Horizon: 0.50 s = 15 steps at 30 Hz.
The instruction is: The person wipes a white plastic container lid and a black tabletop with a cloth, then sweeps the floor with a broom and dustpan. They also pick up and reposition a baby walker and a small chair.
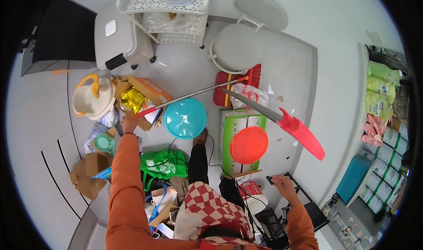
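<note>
My left hand [129, 123] holds the red grip at the end of a broom handle [195, 93]. The handle slopes across to a red broom head [254, 75] by the stool. Beside that head lies a red dustpan [221, 98] with yellow comb teeth; its long handle ends in a pink-red grip [302, 134] pointing toward the right wall. My right hand [285, 187] is empty, fingers loosely bent, above a black metal frame [299, 184]. Under the broom handle is a round turquoise lid [185, 118]. A red round lid [249, 145] rests on a green-and-white carton [228, 126].
An open cardboard box [148, 88], a cream basket [94, 99] and a green bag [165, 164] crowd the left. A round stool [236, 46], a wheeled cart [165, 5] and a lidded bin [115, 35] stand ahead. Black cables [211, 150] run near my feet.
</note>
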Tool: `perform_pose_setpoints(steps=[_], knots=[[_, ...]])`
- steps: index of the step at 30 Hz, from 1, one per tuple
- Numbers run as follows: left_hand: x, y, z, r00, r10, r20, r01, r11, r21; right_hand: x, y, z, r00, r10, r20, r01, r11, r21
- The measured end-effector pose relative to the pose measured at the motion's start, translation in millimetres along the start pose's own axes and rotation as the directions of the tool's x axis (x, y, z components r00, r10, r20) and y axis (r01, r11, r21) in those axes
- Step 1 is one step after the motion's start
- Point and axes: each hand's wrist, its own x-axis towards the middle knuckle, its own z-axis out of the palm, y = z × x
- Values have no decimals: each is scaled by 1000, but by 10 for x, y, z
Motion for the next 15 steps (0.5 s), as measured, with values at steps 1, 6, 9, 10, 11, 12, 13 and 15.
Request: perform_pose_setpoints(steps=[1, 6, 9, 10, 11, 12, 13, 15], knots=[[88, -44, -41, 971, 140, 195, -120, 987, -109, 33, 63, 24, 1000, 29, -10, -29, 999, -16], [32, 6, -21, 923, 175, 341, 71, 796, -601, 33, 342, 375, 998, 63, 0, -63, 998, -13], [-211, 190, -442, 941, 276, 196, -41, 668, -743, -30, 259, 517, 1000, -9, 20, 10, 998, -63], [-311, 291, -674, 927, 322, 192, -75, 662, -746, -45, 184, 538, 999, -40, 27, 41, 997, -63], [-432, 423, -923, 921, 369, 121, -141, 608, -781, -64, 95, 531, 995, -96, 21, 97, 994, -51], [-606, 579, -1164, 919, 383, 88, -165, 578, -799, -74, -6, 519, 999, -42, 19, 43, 999, -25], [-809, 748, -1405, 920, 381, 87, -153, 555, -818, -86, -107, 498, 1000, -9, 6, 9, 1000, 14], [-1149, 1214, -1907, 871, 490, -31, -284, 452, -846, -62, -293, 396, 1000, 4, -4, -4, 999, 46]])
